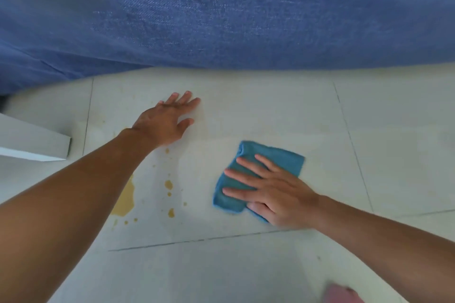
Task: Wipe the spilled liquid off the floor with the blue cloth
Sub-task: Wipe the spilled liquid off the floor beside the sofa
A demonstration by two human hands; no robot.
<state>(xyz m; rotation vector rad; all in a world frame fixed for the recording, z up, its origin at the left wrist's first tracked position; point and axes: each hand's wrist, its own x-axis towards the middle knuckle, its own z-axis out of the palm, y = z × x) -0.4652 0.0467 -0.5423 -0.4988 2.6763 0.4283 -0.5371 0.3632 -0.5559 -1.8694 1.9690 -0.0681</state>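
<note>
A: The right hand (273, 194) is lying flat with fingers spread, pressing the blue cloth (256, 174) on the floor (246, 110). How should it go?

B: Sweeping left over the brown spill (125, 199), pressing evenly. The left hand (165, 123), open and empty, is bracing there; its forearm is covering part of the puddle. The blue couch (221, 12) and a white leg (34, 142) are crowding the edges.
</note>
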